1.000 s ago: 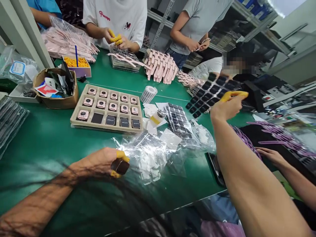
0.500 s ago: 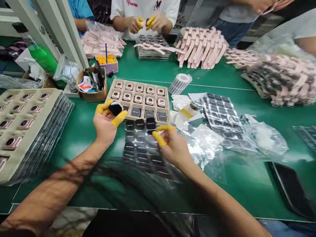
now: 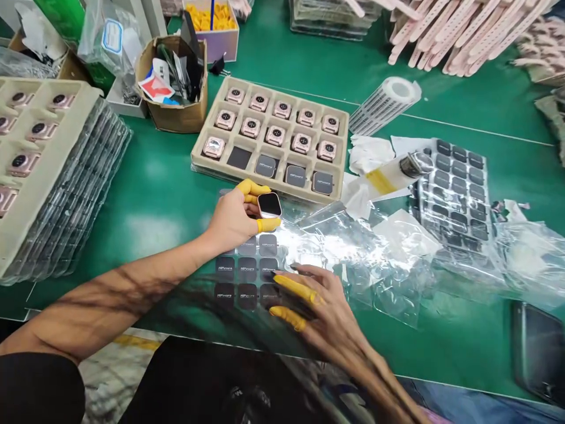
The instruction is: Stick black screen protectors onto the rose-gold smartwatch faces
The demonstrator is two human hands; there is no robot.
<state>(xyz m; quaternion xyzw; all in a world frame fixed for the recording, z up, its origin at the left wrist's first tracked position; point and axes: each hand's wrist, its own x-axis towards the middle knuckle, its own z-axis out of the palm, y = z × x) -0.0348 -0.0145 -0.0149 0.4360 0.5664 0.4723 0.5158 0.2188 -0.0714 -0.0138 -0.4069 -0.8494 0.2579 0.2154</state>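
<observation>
Now the left hand (image 3: 232, 221) has a watch (image 3: 269, 205) in its grip, screen up, just in front of the tray (image 3: 304, 195); the right hand (image 3: 329, 306), grip wide, thumb and finger parted, is at the sticker sheet (image 3: 236, 269) on the desk (image 3: 468, 335).

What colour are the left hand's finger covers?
The finger covers are yellow; the head view shows them best.

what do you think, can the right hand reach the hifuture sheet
Likely yes: the right hand is at the right side of the HiFuture sheet, whose nearest rows the left hand and its watch leave uncovered.
</observation>
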